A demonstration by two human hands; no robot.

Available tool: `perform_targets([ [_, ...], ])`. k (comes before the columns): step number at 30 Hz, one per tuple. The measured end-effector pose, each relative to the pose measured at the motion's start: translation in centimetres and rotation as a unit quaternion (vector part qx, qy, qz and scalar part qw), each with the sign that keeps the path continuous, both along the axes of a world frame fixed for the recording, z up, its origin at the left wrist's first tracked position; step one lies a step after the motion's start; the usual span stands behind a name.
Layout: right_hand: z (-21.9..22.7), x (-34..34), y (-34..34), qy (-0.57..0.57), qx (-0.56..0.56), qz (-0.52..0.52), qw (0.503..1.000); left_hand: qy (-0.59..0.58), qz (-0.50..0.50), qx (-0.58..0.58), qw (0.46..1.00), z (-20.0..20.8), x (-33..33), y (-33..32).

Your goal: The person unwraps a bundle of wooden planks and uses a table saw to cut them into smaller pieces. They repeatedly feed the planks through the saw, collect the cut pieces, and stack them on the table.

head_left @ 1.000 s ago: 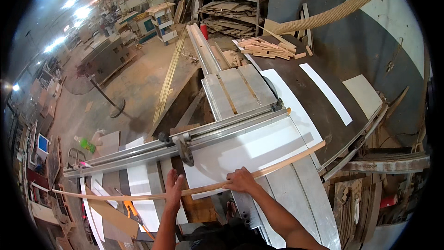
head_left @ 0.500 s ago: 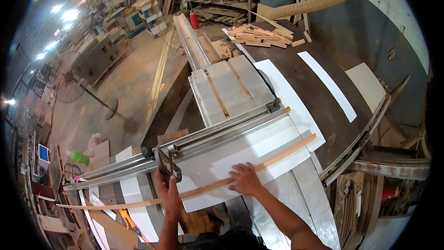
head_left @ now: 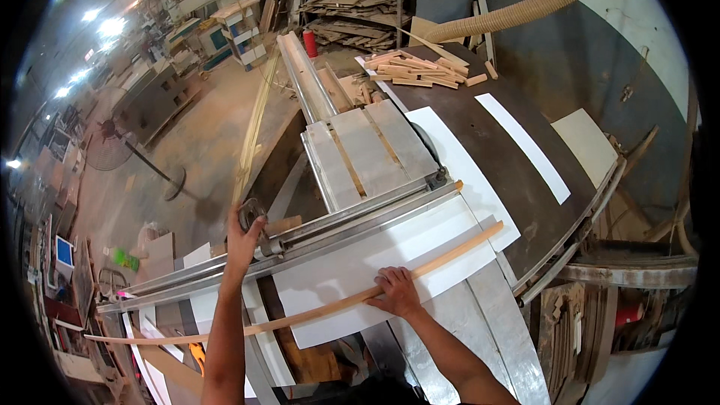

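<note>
A long, thin wooden strip (head_left: 322, 309) lies across the sliding table of a panel saw, over white boards (head_left: 360, 270). My right hand (head_left: 397, 292) rests on the strip right of its middle, fingers bent over the far edge and thumb at the near one. My left hand (head_left: 244, 240) is raised to the metal fence (head_left: 360, 217), its fingers round a metal stop (head_left: 255, 214) that stands swung up on the rail. The palm hides part of that stop. Below, my left forearm crosses over the strip.
Short wooden pieces (head_left: 420, 69) are heaped on the dark saw table (head_left: 480, 142), near a narrow white strip (head_left: 525, 146). A ribbed hose (head_left: 525, 4) hangs behind. An orange air gun (head_left: 198, 356) lies at lower left. A floor fan (head_left: 112, 131) stands at left.
My left hand has moved up and away from me, swinging the metal stop from hanging over the board to above the fence. My right hand's fingers have drawn closer together on the strip.
</note>
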State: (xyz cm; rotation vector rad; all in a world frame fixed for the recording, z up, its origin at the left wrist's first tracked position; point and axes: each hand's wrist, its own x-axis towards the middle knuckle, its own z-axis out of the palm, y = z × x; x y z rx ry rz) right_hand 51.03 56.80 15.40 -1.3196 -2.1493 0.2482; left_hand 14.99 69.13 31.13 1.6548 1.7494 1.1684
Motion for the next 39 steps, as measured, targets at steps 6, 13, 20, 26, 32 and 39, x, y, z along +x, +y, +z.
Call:
perform_targets([
  [6,0.3,0.2,-0.3,0.006,0.013,0.007,1.000,0.214,-0.033,0.041,0.975,-9.9,5.1,-13.7],
  [13,-0.1,0.1,-0.4,-0.018,-0.013,0.004,1.000,0.314,-0.027,-0.043,0.948,-15.9,1.6,-23.2],
  [20,-0.5,0.1,-0.7,-0.030,-0.036,-0.007,0.999,0.364,-0.025,-0.145,0.920,-13.2,-1.1,-22.0],
  [26,0.4,-0.2,-0.9,-0.023,-0.005,-0.057,0.998,0.369,-0.081,-0.303,0.875,-13.0,-3.4,-18.4],
  [32,-1.8,-0.2,-0.4,-0.039,-0.011,-0.119,0.992,0.370,-0.111,-0.297,0.873,-12.3,-4.6,-16.5],
  [39,-2.3,-0.9,0.7,-0.033,-0.037,-0.181,0.982,0.377,-0.049,-0.061,0.923,-13.3,-5.2,-18.3],
])
